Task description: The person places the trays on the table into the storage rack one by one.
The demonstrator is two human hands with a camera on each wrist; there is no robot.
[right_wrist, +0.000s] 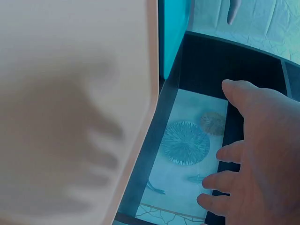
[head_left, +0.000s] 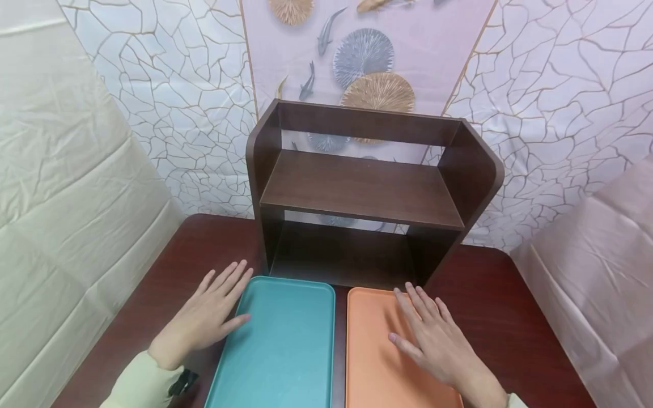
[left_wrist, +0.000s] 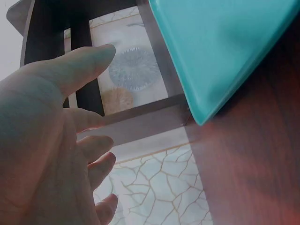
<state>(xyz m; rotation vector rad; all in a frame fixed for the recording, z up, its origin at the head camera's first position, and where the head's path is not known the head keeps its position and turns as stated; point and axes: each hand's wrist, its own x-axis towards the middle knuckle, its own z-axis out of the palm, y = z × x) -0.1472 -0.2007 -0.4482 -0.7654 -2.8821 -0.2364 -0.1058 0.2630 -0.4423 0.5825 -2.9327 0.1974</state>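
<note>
Two shallow trays lie side by side on the dark red table: a teal tray (head_left: 285, 340) on the left and an orange tray (head_left: 377, 357) on the right. My left hand (head_left: 204, 320) hovers over the teal tray's left edge with its fingers straight, holding nothing. Above the orange tray's right side is my right hand (head_left: 439, 340), fingers spread, also holding nothing; its shadow falls on that tray in the right wrist view. Behind both trays stands a dark brown two-tier shelf (head_left: 362, 187) with bare boards.
The table (head_left: 510, 317) extends to either side of the trays. Pale cloth (head_left: 66, 198) hangs at the left, and another cloth (head_left: 607, 272) at the right. A patterned backdrop (head_left: 173, 90) is behind the shelf.
</note>
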